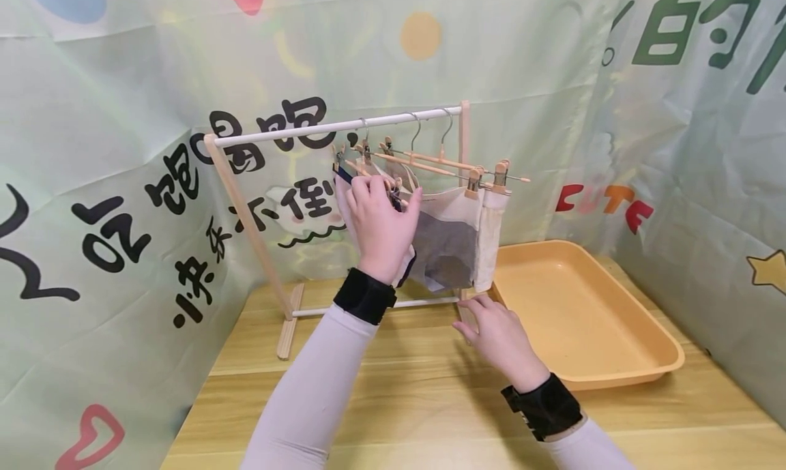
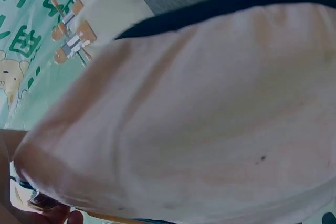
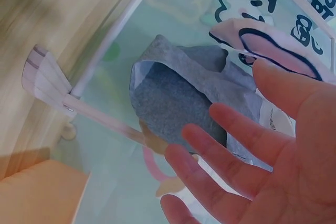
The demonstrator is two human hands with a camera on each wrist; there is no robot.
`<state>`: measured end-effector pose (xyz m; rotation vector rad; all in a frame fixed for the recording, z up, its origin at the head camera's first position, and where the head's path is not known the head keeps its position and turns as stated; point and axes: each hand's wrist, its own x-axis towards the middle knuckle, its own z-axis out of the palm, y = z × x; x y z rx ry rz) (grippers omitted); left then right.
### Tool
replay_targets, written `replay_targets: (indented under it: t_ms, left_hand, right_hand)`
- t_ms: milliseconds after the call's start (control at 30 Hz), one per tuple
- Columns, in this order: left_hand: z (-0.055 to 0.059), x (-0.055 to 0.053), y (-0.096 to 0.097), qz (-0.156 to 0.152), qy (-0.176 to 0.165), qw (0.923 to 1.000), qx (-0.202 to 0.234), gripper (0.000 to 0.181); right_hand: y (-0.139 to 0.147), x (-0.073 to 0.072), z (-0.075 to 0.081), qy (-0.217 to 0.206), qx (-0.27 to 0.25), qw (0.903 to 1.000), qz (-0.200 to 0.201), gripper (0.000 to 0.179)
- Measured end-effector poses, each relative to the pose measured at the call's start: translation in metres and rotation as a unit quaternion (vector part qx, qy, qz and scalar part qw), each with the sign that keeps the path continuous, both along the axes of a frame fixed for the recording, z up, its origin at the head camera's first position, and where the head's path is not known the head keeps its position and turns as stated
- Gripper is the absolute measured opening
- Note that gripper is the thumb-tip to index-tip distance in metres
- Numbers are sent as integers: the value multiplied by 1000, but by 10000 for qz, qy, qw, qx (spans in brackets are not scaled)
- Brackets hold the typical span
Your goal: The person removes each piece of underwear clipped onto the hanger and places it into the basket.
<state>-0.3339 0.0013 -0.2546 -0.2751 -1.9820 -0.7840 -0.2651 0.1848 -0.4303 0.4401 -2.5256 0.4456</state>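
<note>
In the head view my left hand (image 1: 381, 224) pinches the front clip (image 1: 396, 196) of the nearest hanger, at the top edge of pale underpants (image 2: 210, 103) with navy trim. They fill most of the left wrist view, with fingertips at the lower left. Behind them hang grey-and-cream underpants (image 1: 445, 238), whose grey leg opening (image 3: 173, 98) shows in the right wrist view. Below the clothes, near the rack's right foot, my right hand (image 1: 500, 337) holds nothing, its fingers spread and slightly bent.
Three clip hangers hang from the white top bar (image 1: 338, 125) of a small wooden rack. A folded cream cloth (image 1: 491, 238) hangs at the right. An orange tray (image 1: 614, 381) stands right of the rack on the wooden table (image 1: 393, 395). Printed fabric walls (image 1: 522, 61) enclose the table.
</note>
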Motion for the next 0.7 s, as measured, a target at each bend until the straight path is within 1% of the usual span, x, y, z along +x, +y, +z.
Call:
replay_targets:
  t_ms: [100,267,367,500,700]
  left_hand:
    - [0,-1,-8,53,156,9998,79,36]
    - [0,-2,-22,-80,218,9990,390,29]
    - [-2,-4,-30,-44,265,9985,481,30]
    - [-4,-5,-42,-21,408,9975,583,30]
    - [-6,-3,-56,-185,607,9940,890,33]
  right_hand:
    - [0,0,-1,29,-1,10000,0,39]
    - [0,0,-2,79,20,10000,30,39]
    - [0,0,-2,107,29,9999,44,39]
    - [0,0,-3,151,21,9999,66,38]
    - [0,0,-4,171,26,9998,97,38]
